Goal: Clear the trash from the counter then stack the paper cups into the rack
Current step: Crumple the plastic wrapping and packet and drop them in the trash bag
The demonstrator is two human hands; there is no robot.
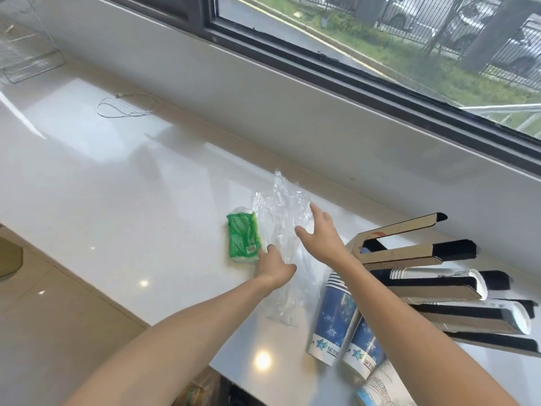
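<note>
My left grip (272,266) lies on the near-left part of a clear plastic bag (285,230), fingers curled down between the bag and a green packet (243,240); I cannot tell whether they have pinched anything. My right grip (319,232) is released, fingers spread, hovering over or just touching the bag's right side.

The bag lies crumpled on the tabletop (131,200), its long axis running from near to far, with a crinkled peak at the far end. The green packet sits just beside the bag's left edge, long axis also near to far, with white showing at both ends.

To the right, near me, blue paper cups (336,312) lie on their sides in nested stacks, white rims toward me, bases pointing away. Right of them a cardboard rack (409,253) with black-edged slots fans out toward the right; white cup rims show in two of its slots.

The tabletop is glossy white and reflects ceiling lights. Far left on it lies a loop of thin white cable (126,108), and beyond that a clear stand (29,63). A white sill runs along the far edge under a dark-framed window (322,54), with grass, a fence and parked cars outside. Tiled floor (58,303) shows at near left.
</note>
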